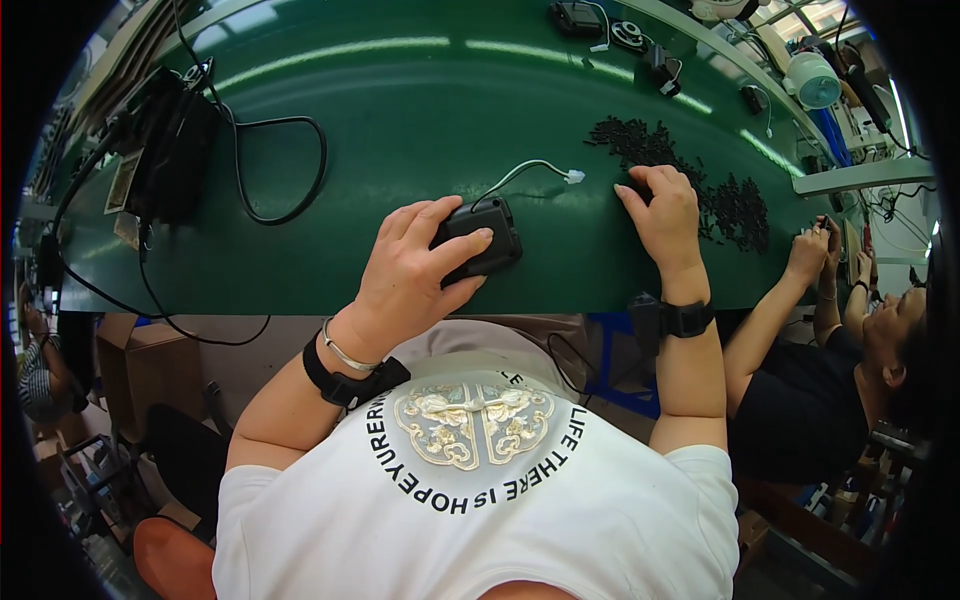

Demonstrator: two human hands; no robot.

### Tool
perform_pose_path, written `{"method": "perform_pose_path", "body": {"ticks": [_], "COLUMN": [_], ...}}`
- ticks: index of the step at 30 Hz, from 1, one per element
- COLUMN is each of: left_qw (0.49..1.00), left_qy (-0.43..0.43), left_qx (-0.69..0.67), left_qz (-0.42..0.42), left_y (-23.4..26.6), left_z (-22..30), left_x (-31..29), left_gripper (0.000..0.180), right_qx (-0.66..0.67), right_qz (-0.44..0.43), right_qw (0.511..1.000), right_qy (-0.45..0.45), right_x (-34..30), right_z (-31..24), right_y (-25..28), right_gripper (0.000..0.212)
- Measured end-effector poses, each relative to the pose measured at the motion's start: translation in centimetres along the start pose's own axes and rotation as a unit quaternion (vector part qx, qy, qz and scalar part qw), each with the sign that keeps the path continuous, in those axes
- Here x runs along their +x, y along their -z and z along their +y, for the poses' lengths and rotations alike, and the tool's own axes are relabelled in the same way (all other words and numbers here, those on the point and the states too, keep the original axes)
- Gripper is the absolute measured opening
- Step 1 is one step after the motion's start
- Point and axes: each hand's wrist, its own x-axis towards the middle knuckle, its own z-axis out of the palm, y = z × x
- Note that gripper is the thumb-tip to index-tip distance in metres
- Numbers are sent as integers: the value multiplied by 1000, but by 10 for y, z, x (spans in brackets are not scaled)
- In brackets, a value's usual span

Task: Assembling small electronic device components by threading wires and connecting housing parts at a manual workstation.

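Observation:
A small black plastic box-shaped housing (503, 228) with rounded corners lies on the green table near its front edge. My left hand (418, 255) is closed on it, fingers over its far left side and thumb along the near side. From its far edge a pale wire (528, 164) curves right to a white plug (574, 177). My right hand (665, 220) rests beside a spread pile of small black pin-like pieces (738, 212). Its thumb and index finger are bent and slightly apart, with nothing visible between them; the other fingers curl at the pile's left edge.
A large black device (170, 150) with a looped black cable (322, 160) stands at the left. More black housings (577, 18) with wires lie along the far edge. A small teal-faced fan (814, 80) is at the far right. Another person (830, 370) works at the right.

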Motion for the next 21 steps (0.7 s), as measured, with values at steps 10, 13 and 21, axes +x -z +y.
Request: {"method": "perform_pose_path", "body": {"ticks": [10,13,21], "left_qw": [1000,1000,1000], "left_qy": [-4,-6,-5], "left_qx": [7,4,6], "left_qz": [2,0,1], "left_y": [0,0,2], "left_z": [1,1,1], "left_x": [0,1,1], "left_gripper": [52,52,52], "right_qx": [-40,158,349], "right_qz": [2,51,-20], "right_qw": [999,986,933], "right_qy": [26,29,90], "right_x": [-1,-3,9], "right_z": [-8,-35,-114], "right_y": [0,9,-13], "right_gripper": [13,11,9]}}
